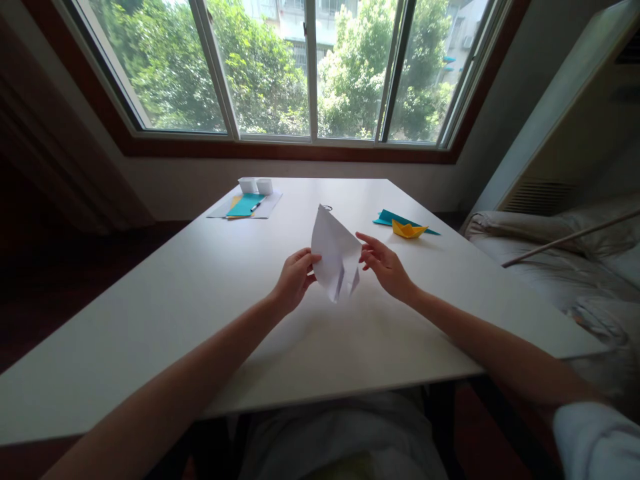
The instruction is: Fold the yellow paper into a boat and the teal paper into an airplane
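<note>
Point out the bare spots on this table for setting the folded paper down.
Bare: the white table near-left of the left hand, and the near edge below the folded white paper. Crowded: far left by the teal sheet, far right by the yellow paper boat.

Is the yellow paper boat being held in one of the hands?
No, the yellow paper boat sits on the table; both hands hold the white folded paper.
</note>
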### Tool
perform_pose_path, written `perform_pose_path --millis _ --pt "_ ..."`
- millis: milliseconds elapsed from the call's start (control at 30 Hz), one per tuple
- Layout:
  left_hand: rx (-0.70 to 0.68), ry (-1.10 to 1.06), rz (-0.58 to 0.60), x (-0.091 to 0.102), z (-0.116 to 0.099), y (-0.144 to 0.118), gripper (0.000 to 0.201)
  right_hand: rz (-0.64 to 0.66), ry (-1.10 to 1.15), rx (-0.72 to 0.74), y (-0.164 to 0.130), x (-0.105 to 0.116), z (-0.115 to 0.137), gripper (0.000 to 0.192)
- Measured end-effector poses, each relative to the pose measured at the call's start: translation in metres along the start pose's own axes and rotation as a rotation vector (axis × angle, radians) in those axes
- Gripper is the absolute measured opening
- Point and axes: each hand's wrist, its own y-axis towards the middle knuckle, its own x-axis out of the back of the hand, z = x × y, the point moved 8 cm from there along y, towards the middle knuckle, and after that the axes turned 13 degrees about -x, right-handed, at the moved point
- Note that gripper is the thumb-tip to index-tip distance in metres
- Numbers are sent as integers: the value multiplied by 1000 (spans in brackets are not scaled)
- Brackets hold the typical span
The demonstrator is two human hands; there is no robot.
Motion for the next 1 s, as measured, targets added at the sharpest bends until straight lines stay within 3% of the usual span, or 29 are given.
perform_pose_path --millis 100,200,300,400,500,633,833,1000 --pt "107 -56 -52 3 9 1 13 42 -211 193 -9 -8 15 56" --pt "178 -68 -63 1 10 -5 14 5 -458 399 -21 -16 30 68" --pt "197 -61 10 -7 4 -15 13 -81 -561 458 -24 -14 34 52" --pt "210 -27 89 -12 3 -19 9 -140 -552 447 -21 -7 33 24" --pt "205 51 74 -5 9 -14 8 -177 -553 459 -19 1 34 11" --pt "161 142 87 3 16 -4 12 -212 -440 351 -11 18 27 12" --pt "194 173 75 10 21 -2 10 -181 -143 115 13 38 -9 20" --pt "181 163 68 11 21 -1 15 -213 -113 32 21 44 -28 21"
